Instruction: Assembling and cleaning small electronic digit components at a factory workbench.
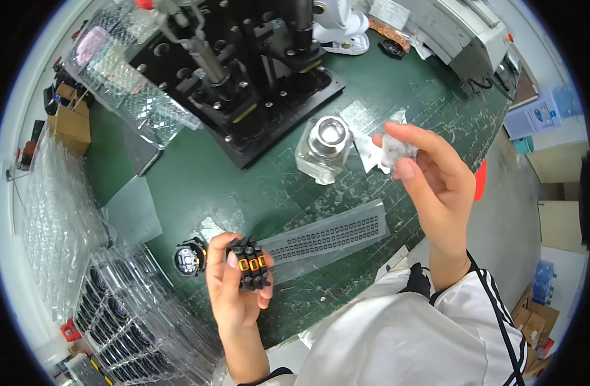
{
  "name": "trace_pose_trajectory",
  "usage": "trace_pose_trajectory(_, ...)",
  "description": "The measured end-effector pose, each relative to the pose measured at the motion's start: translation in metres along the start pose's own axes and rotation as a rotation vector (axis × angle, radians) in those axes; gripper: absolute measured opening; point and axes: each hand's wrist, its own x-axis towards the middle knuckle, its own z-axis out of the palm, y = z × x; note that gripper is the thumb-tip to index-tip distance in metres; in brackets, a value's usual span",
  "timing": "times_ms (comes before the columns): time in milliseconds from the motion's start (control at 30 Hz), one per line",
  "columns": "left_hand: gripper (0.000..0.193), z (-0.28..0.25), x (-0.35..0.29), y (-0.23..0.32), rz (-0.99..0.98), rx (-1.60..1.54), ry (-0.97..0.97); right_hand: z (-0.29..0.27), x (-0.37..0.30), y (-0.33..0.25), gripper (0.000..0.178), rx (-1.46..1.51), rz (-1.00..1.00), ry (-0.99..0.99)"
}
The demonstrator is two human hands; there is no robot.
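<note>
My left hand is closed around a small stack of black watch-case-like parts, their orange-ringed sides turned up. Between the thumb and fingers of my right hand, raised over the table's right side, is a crumpled white wipe. Just left of it stands a clear bottle with a round metal top. A clear strip with rows of small black rectangular pieces lies flat between my hands. Beside my left hand rests a round black watch case.
A black metal press occupies the back of the green table. Stacked clear trays of round black parts stand at the left, near bubble wrap. Crumpled white paper lies by the bottle. A grey machine sits back right.
</note>
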Motion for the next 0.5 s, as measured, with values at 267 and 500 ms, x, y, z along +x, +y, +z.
trace_pose_trajectory(267, 0.024, 0.004, -0.001, -0.001, -0.098, -0.134, -0.184, 0.053, -0.006, -0.037, 0.031, 0.236, -0.206, -0.247)
trace_pose_trajectory(500, 0.025, 0.004, -0.005, 0.001, -0.066, -0.196, -0.231, 0.075, -0.004, -0.047, 0.033, -0.061, -0.335, -0.274)
